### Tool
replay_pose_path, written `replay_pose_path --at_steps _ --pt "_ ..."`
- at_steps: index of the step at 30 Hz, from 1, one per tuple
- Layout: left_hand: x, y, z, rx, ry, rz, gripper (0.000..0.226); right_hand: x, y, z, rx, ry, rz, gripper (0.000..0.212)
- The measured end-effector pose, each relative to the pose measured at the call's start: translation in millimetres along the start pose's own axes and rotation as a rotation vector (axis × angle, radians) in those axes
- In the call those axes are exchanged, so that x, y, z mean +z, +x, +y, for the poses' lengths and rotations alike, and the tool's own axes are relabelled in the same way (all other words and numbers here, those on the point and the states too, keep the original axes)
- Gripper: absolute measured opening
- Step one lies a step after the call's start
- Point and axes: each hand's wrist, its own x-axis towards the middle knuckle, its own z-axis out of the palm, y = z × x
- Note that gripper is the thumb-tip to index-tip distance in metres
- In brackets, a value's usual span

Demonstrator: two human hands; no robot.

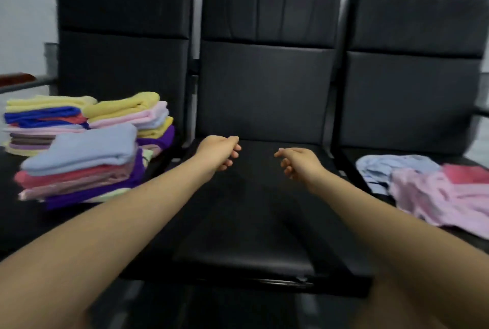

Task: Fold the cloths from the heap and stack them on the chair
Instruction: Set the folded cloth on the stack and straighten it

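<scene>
Three black chairs stand in a row. On the left chair (16,217) sit stacks of folded cloths: a near stack (82,167) topped by a light blue cloth, and taller stacks (127,114) behind it in yellow, pink, blue and purple. A loose heap of pink, light blue and red cloths (434,188) lies on the right chair. Over the middle chair's seat (248,223), my left hand (221,153) and my right hand (297,163) hover side by side, fingers loosely curled, holding nothing. Neither hand touches a cloth.
The chairs' tall black backrests (267,64) rise against a pale wall. A dark armrest bar (23,85) runs off to the far left. Below the seats' front edge lies a dark floor (238,310).
</scene>
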Motion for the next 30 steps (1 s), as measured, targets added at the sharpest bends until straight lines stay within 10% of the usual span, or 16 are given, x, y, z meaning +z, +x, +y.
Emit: replay_pose_path --at_steps 15,19,26,30 --pt "351.5 -46.7 49.6 0.003 -0.061 -0.536 0.035 -320.9 -70.3 143.1 0.093 -0.369 0.823 0.027" --pt "399.6 -41.2 52.3 0.082 0.057 -0.526 0.087 -360.5 -46.1 155.4 0.14 -0.449 0.734 0.046" --pt "403.2 -36.3 44.3 0.181 0.098 -0.557 0.017 -346.6 10.9 139.9 0.146 -0.436 0.428 0.076" --pt "396.2 -42.2 29.0 0.204 -0.029 -0.48 0.032 -341.0 20.7 144.4 0.3 -0.525 0.304 0.062"
